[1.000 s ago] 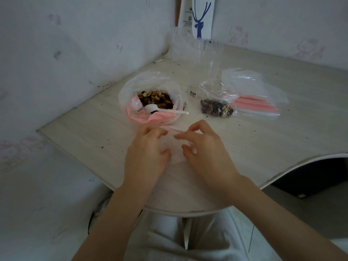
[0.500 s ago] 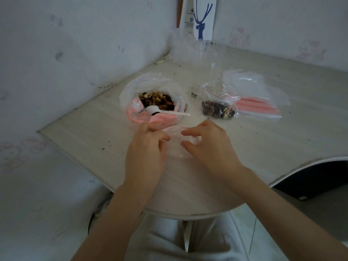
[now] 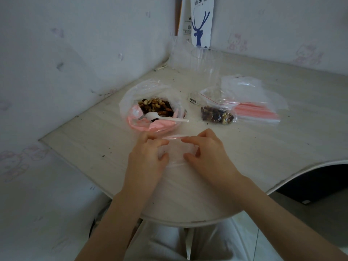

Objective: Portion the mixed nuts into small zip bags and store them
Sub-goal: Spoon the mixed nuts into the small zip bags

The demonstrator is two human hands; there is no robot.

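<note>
fingers [image 3: 161, 142] of left hand [image 3: 145, 162] and right hand [image 3: 209, 157] curl, pinching the empty zip bag [image 3: 176, 153] on the table [image 3: 94, 147].

**Single view.** A wide-angle camera worn on the person's head looks forward and steeply down over a pale wood-grain table with a rounded near edge [image 3: 263, 157]. It faces the far corner, where the white papered left wall [image 3: 75, 53] meets the white papered far wall [image 3: 282, 25] behind a tall white carton printed with a blue deer [image 3: 200, 21]. The camera sits close. Both forearms enter from the bottom edge, and a lap in light trousers [image 3: 165, 247] shows below the near rim. The left hand [image 3: 145, 161] and right hand [image 3: 209, 157], each pinching a small clear zip bag [image 3: 177, 153], lie near frame centre.
</note>
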